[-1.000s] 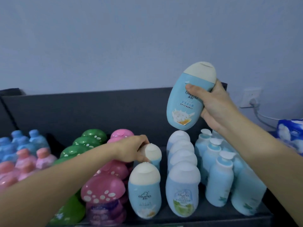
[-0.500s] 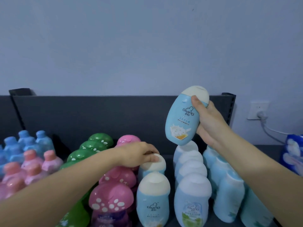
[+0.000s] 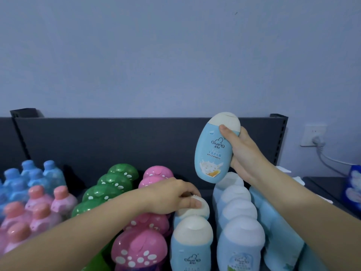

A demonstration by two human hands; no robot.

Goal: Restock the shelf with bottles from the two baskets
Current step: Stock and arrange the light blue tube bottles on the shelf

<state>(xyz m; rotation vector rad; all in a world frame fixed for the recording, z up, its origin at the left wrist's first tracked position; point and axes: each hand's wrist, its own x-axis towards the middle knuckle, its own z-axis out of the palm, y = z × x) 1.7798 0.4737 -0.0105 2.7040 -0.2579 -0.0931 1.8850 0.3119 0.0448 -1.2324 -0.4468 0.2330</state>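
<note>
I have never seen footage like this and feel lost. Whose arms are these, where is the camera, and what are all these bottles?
There is no machine here. A person wears a camera on the head that looks forward and down, so both arms reach in from the bottom of the picture. The right hand holds a light blue bottle in the air. The left hand grips the cap of a second bottle standing on the dark shelf. Around it stand rows of white-capped bottles, pink mushroom bottles, green mushroom bottles and small blue and pink bottles.

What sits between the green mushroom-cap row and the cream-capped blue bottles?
A row of pink mushroom-cap bottles, head view; the left hand reaches over it to grip a cream-capped bottle.
</note>
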